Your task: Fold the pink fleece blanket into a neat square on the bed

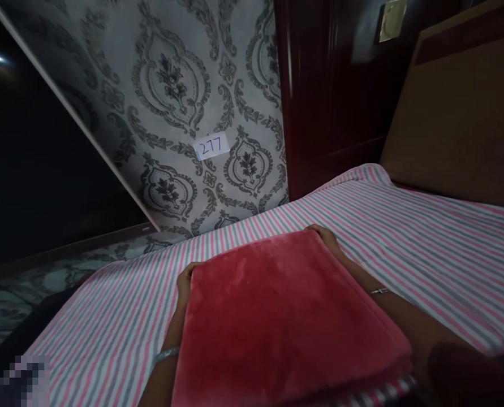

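A folded red plush blanket (277, 316) fills the lower middle of the head view, flat and nearly rectangular. Along its left edge, close to the far left corner, my left hand (185, 282) grips it, with the fingers partly hidden behind the fabric. My right hand (326, 237) is closed around the far right corner, its fingers mostly out of sight too. Both forearms run along the blanket's sides. Beneath it lies a striped sheet (404, 243) in pink, grey and white. Whether the blanket rests on the sheet or is slightly raised, I cannot tell.
Behind the sheet stands a patterned grey wall (171, 90) with a paper label (211, 146) reading 277. A large dark screen (43, 152) leans into view at left. A dark red wooden panel (319, 102) and a brown board (459, 113) border the right side.
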